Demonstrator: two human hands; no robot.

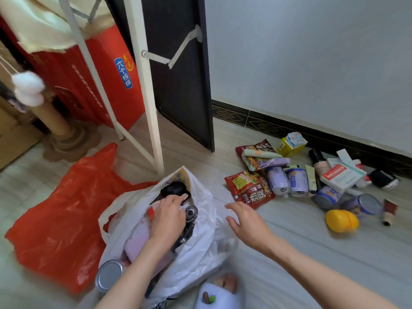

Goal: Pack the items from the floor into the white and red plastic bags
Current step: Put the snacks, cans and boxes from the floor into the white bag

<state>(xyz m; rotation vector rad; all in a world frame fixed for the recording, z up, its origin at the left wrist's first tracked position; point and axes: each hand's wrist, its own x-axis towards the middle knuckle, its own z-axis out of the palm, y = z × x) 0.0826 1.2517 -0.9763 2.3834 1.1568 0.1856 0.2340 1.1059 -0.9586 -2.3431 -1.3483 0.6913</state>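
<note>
Packing partway | left hand point(169, 214) pressing inside white bag point(200, 239), fingers bent, grasp unclear | right hand point(243, 217) hovering, fingers released | red bag point(58, 219) lying flat at left | pile point(301, 177) at right waiting

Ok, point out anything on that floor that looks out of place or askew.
Nothing looks spilled or damaged. The unpacked pile by the wall is jumbled: cans lie on their sides, and the yellow plastic toy sits apart from it. The red bag lies flat, while the left hand reaches into the white bag.

The left hand point(168, 214) covers part of the white bag's point(200, 237) contents; both forearms leave the frame's bottom edge.
</note>
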